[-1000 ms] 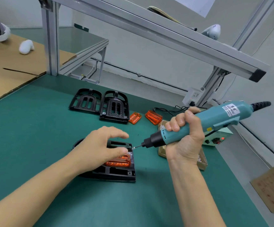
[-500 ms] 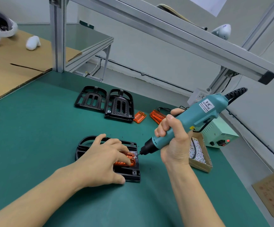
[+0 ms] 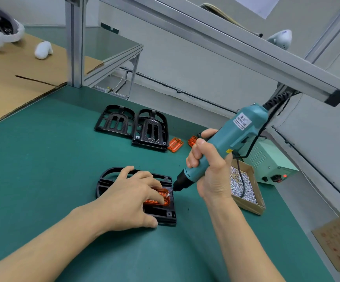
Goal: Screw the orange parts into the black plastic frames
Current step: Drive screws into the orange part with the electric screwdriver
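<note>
1. Head view, what has changed: a second ago the right hand (image 3: pixel 209 171) held the electric screwdriver (image 3: pixel 224 145) almost level, its tip hanging clear of the work. Now the tool is tilted steeply and its bit has come down onto the upper right corner of the orange part (image 3: pixel 161 197).
2. The left hand (image 3: pixel 130 198), which hovered curled above the piece a second ago, now lies flat across it. Its straight fingers press the orange part down into the black frame (image 3: pixel 163 215) near the front of the green bench (image 3: pixel 43 159).
3. Grip: the right hand's fingers are wrapped tight round the screwdriver's barrel. The left hand's fingers are spread and clamp nothing; they only press.
4. What it means: I judge a screw is about to be driven, or is being driven, at that corner. The screw itself is too small to make out.
5. Still to do, by the look of it: two more black frames (image 3: pixel 132 125) lie side by side at the back of the bench, with loose orange parts (image 3: pixel 175 145) just to their right.
6. Containers: a shallow cardboard box (image 3: pixel 254 206) sits just right of the right hand, holding a heap of small silvery screws (image 3: pixel 236 186). The screwdriver's black cable trails across them.
7. Behind the box stands a pale green power unit (image 3: pixel 270 161) with a red light lit.
</note>
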